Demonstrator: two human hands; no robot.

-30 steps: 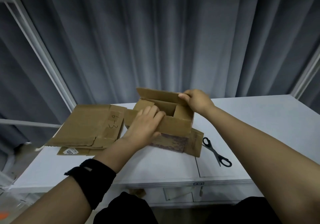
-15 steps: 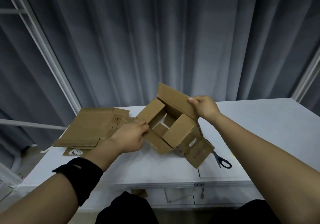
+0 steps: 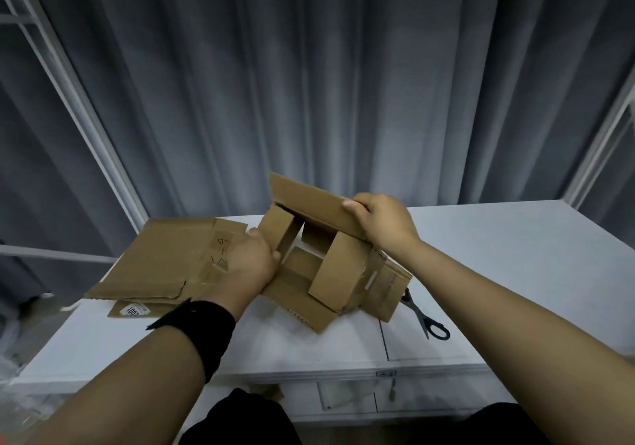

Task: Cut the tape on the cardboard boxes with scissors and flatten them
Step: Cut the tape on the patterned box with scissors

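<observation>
Flattened cardboard point(image 3: 161, 259) sits just left of the left hand point(image 3: 249, 266), whose fingers grasp a side flap of the box point(image 3: 338, 273). The right hand point(image 3: 381, 224) fingers grip its top flap (box tilted over the table point(image 3: 515, 273)). Scissors point(image 3: 424, 314) lie below-right of them.

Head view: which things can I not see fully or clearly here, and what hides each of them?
All in the head view:
Scissors: blade tips hidden behind the cardboard box.
Left hand: fingertips hidden behind a box flap.
Right hand: fingers hidden behind the top flap.
Label: partly under the flattened cardboard, print too small.
Handwriting: partly covered by the left hand.
</observation>
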